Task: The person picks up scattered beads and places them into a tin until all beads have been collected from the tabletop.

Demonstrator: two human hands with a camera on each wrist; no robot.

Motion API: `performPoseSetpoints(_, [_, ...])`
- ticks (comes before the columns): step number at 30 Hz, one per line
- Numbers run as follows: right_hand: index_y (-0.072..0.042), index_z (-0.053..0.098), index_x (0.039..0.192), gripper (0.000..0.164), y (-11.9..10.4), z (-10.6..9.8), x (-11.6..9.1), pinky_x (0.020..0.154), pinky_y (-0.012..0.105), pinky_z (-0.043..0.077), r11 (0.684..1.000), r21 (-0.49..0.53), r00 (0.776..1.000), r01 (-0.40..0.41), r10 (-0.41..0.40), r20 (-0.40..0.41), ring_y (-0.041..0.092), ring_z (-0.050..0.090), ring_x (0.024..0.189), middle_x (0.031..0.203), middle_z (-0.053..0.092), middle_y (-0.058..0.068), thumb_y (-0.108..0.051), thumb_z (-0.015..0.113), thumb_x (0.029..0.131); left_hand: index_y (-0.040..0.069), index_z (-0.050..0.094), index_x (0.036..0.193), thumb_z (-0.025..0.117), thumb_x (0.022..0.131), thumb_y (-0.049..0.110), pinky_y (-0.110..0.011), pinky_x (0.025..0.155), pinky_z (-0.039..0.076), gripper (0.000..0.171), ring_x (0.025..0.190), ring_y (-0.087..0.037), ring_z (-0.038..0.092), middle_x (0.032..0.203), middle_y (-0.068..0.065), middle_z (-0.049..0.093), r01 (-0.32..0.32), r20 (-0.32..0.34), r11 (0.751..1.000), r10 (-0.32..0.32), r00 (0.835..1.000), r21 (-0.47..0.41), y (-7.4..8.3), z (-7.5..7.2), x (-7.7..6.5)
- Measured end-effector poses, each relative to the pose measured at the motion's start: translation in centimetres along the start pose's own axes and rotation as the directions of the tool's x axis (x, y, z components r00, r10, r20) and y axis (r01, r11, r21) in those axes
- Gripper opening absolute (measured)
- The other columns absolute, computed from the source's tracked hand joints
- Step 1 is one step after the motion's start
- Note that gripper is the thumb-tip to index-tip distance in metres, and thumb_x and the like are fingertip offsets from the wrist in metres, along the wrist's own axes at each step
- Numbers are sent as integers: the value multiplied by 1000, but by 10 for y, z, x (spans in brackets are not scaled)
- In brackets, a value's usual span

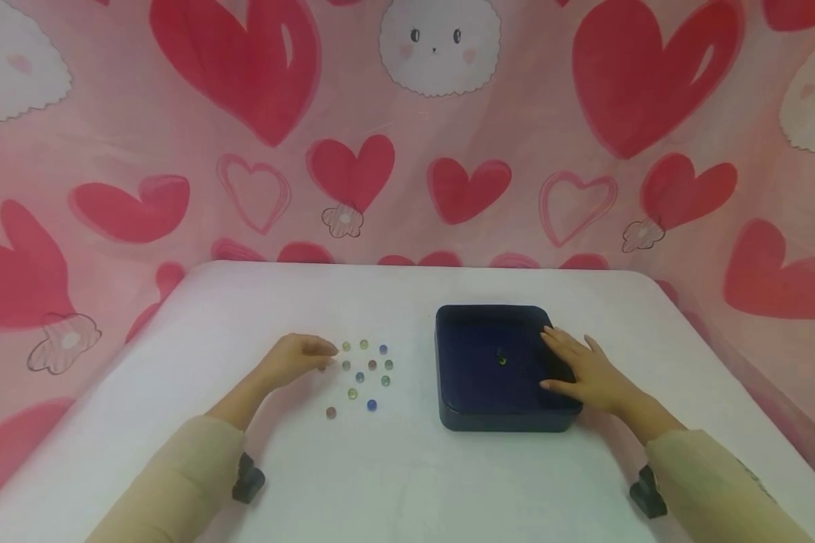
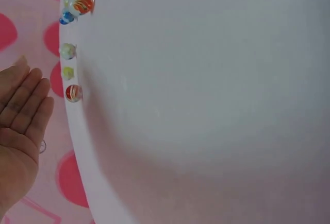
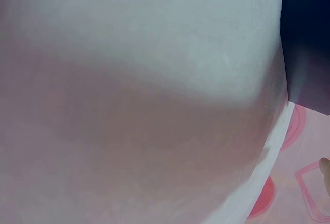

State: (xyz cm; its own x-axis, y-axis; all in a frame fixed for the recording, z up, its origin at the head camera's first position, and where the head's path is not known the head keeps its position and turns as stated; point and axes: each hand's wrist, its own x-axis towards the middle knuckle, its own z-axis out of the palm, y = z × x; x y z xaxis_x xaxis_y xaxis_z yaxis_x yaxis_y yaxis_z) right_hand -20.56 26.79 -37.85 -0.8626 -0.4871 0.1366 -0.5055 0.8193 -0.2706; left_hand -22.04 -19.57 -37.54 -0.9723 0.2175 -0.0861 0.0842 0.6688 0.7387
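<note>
Over the left part of the table, my left hand (image 1: pixel 297 358) hovers beside a loose group of glass marbles (image 1: pixel 360 377). Its fingers look extended and together in the left wrist view, with nothing seen in the palm (image 2: pixel 18 149). A red-swirled marble (image 2: pixel 73 93) lies nearest to that hand there, and an orange-swirled marble (image 2: pixel 81 3) farther off. My right hand (image 1: pixel 587 373) rests on the right rim of a dark blue square box (image 1: pixel 509 420), fingers spread. Inside the box are one or two small greenish marbles (image 1: pixel 502 360). The right wrist view catches only the box's side (image 3: pixel 309 38) and a fingertip (image 3: pixel 325 166).
A white table (image 1: pixel 414 483) carries the box and marbles. Behind it hangs a pink cloth (image 1: pixel 407 113) printed with hearts. Single marbles, one brown (image 1: pixel 331 412) and one blue (image 1: pixel 371 406), lie at the group's near side.
</note>
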Motion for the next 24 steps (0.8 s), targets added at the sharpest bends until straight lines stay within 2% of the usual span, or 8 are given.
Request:
performPoseSetpoints(5, [2,30,131,76,0,1,-1,97,53,-3,1000,-5,1000,2,-2,-3,36,18,124,136,24,19,-43,58,77,12,64,102,62,80,19,-39,85,40,23,104,-24,49,104,-4,60,-28,18,998,27,999,48,-6,-1,1])
performPoseSetpoints(12, [1,30,131,76,1,0,-2,97,55,0,1000,-12,1000,5,-5,-6,37,18,123,136,25,19,-43,58,77,10,64,98,63,78,17,-38,83,42,21,100,-24,52,99,-4,62,-53,29,996,51,998,65,-13,-3,3])
performPoseSetpoints(15, [2,30,131,75,1,0,-1,97,55,-1,1000,-10,1000,6,-6,-7,37,18,123,136,25,19,-43,58,77,8,64,97,63,78,15,-40,83,41,20,100,-26,52,97,-6,62,-87,32,992,85,996,89,-16,-4,4])
performPoseSetpoints(24, [2,29,131,75,-1,-1,-1,97,53,-2,1000,-4,1000,0,0,-2,35,17,124,136,24,19,-43,58,78,12,65,95,64,77,14,-39,83,41,18,102,-25,51,96,-3,63,-63,30,990,60,998,125,-23,-6,6])
